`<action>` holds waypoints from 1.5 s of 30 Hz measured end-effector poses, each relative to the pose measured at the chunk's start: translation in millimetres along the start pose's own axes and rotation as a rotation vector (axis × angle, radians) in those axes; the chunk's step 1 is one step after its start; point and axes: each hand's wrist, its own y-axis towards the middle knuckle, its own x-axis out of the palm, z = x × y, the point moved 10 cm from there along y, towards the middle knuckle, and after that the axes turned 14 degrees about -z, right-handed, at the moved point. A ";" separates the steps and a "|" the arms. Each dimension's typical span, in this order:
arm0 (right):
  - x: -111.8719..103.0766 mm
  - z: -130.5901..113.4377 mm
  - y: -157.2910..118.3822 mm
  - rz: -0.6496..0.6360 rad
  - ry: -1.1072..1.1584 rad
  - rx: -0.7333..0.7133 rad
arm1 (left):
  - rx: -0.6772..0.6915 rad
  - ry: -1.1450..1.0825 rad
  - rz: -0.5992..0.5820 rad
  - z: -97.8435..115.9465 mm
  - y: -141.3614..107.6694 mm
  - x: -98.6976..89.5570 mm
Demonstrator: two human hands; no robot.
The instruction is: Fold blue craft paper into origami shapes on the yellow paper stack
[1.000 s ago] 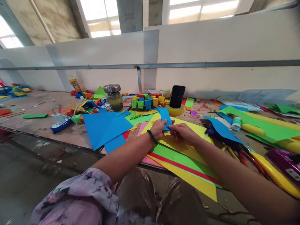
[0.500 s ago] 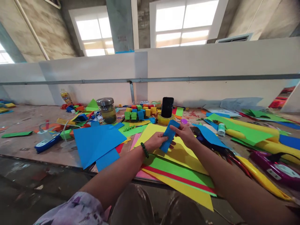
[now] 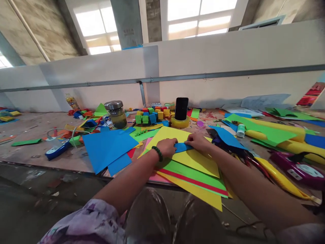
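Note:
A narrow folded strip of blue paper (image 3: 180, 147) lies level just on or above a yellow sheet (image 3: 200, 162). At its left end, my left hand (image 3: 166, 147) grips it with the fingers closed; a dark green bead bracelet circles that wrist. My right hand (image 3: 199, 143) pinches the opposite end between thumb and fingers. Beneath the yellow sheet is a stack of coloured paper, with a green sheet (image 3: 195, 177) showing along the near side. Both ends of the strip are partly hidden by my fingers.
Large blue sheets (image 3: 109, 147) lie to the left. Behind stand a lidded glass jar (image 3: 115, 115), several small coloured paper cubes (image 3: 152, 118) and a phone (image 3: 181, 109) propped on a yellow tape roll (image 3: 180, 122). Rightward are a glue gun with yellow handle (image 3: 281, 178) and a purple device (image 3: 299, 169).
The blue strip has gone from a tilted, raised hold to lying level, low over the yellow sheet. Both hands have come down with it, one at each end.

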 end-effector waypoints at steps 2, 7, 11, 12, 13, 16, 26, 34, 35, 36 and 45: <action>3.4 2.1 -0.3 0.004 -0.101 0.054 | 0.022 0.138 0.063 10.9 -5.3 -1.4; 6.3 2.4 -2.4 -0.018 -0.260 0.130 | 0.429 0.726 -0.024 52.4 -14.2 30.1; 7.3 4.1 -0.9 -0.038 -0.306 0.139 | 0.481 0.847 -0.002 49.5 -17.8 34.9; 7.6 4.6 -0.4 -0.042 -0.309 0.134 | 0.480 0.853 0.020 49.8 -20.5 33.8; 7.9 5.2 0.1 -0.045 -0.312 0.130 | 0.473 0.854 0.041 50.2 -23.9 32.6; 8.8 7.6 1.6 -0.053 -0.315 0.119 | 0.417 0.842 0.075 47.2 -38.3 29.3; -6.0 -22.5 -19.2 0.126 -0.358 0.084 | 0.279 0.506 0.065 7.0 -70.9 20.6; 43.4 -43.9 -0.7 -0.291 -0.319 -0.012 | 0.264 0.466 0.054 8.8 -71.4 15.8; 41.8 -39.2 1.4 -0.313 -0.323 0.001 | 0.257 0.453 0.051 7.1 -71.5 16.0; 38.6 -33.7 2.2 -0.327 -0.329 0.016 | 0.254 0.438 0.050 5.2 -71.2 16.4; -0.2 13.5 -23.0 -0.307 -0.298 0.187 | 0.219 0.363 0.015 -7.7 -73.2 25.3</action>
